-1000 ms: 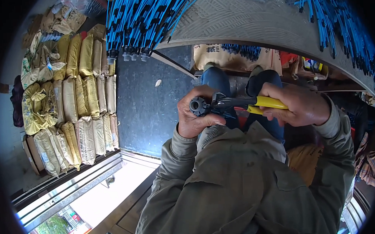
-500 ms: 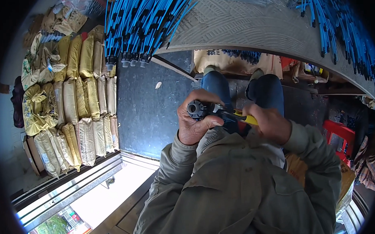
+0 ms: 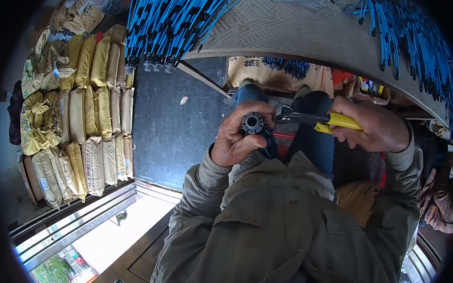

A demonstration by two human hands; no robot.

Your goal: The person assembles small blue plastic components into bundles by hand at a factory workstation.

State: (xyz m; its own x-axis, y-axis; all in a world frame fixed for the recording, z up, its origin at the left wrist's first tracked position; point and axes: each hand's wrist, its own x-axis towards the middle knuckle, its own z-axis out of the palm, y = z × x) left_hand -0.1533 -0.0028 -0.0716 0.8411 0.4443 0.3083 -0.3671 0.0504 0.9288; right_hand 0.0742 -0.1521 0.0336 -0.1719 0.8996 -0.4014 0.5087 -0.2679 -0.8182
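My left hand (image 3: 236,138) is closed round a dark round plastic fitting (image 3: 252,122). The fitting has a ribbed rim and a hollow centre that faces up. In my right hand (image 3: 375,125) is a pair of pliers (image 3: 306,119) with yellow grips and a dark metal head. The plier head points left and lies just right of my left fingertips; whether it touches the fitting I cannot tell. Both hands are above my lap, over my blue-trousered legs (image 3: 311,122).
A patterned table (image 3: 302,29) spans the far side, with blue rods with black fittings (image 3: 163,25) at its left and more blue rods (image 3: 425,52) hanging at the right. Stacked tan and gold sacks (image 3: 86,117) line the left wall. A dark floor (image 3: 170,129) lies between.
My right hand has moved right and slightly up with the pliers, drawing their head away from the fitting. The fitting now sits slightly right and higher, its end facing more upward.
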